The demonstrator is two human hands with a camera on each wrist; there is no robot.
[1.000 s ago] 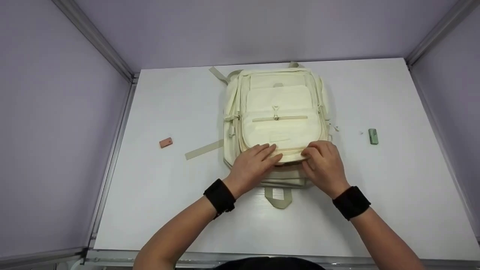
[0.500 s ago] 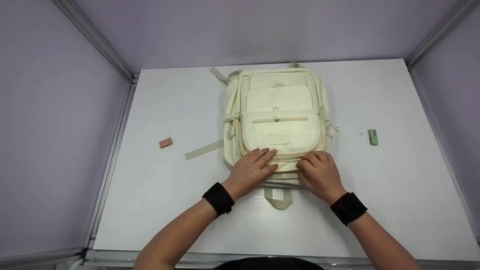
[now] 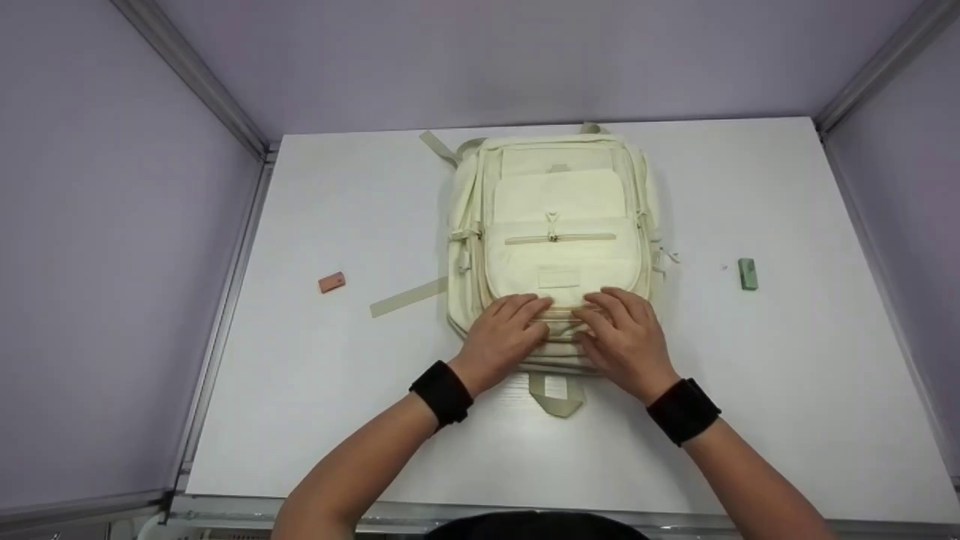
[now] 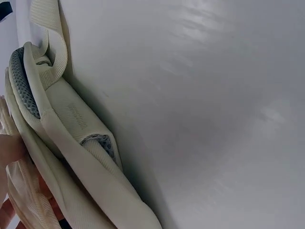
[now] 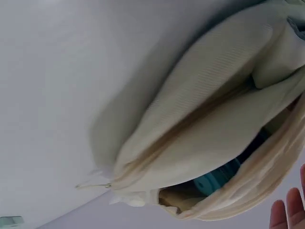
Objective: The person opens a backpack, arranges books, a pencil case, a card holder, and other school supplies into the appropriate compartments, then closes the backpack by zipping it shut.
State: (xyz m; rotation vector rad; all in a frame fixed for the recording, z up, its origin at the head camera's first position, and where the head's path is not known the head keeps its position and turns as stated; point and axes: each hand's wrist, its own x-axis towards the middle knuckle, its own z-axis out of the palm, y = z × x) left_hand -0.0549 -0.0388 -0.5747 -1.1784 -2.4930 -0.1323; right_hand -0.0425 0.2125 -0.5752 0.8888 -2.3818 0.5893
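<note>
A cream backpack point(image 3: 559, 259) lies on the white table, its grab loop point(image 3: 556, 401) pointing toward me. My left hand point(image 3: 501, 337) holds the near edge of the front compartment, fingers over the front panel and thumb at the opening. On the right part of the same edge lies my right hand point(image 3: 628, 343), with fingers apart and fairly straight; its fingertips point(image 5: 286, 210) show beside the flap in the right wrist view. There the compartment gapes, with a teal thing point(image 5: 217, 179) and something brown inside. Much of the contents is hidden.
On the table point(image 3: 337, 420), a small red-pink block point(image 3: 331, 282) lies left of the backpack and a green one point(image 3: 748, 274) right of it. Loose straps point(image 3: 409, 297) stick out leftward. Pale lilac walls point(image 3: 480, 60) border the table on three sides.
My right hand's bent fingers have moved left along the opening's edge and spread. The front compartment's edge has come toward me and lies lower. My left hand has stayed nearly in place.
</note>
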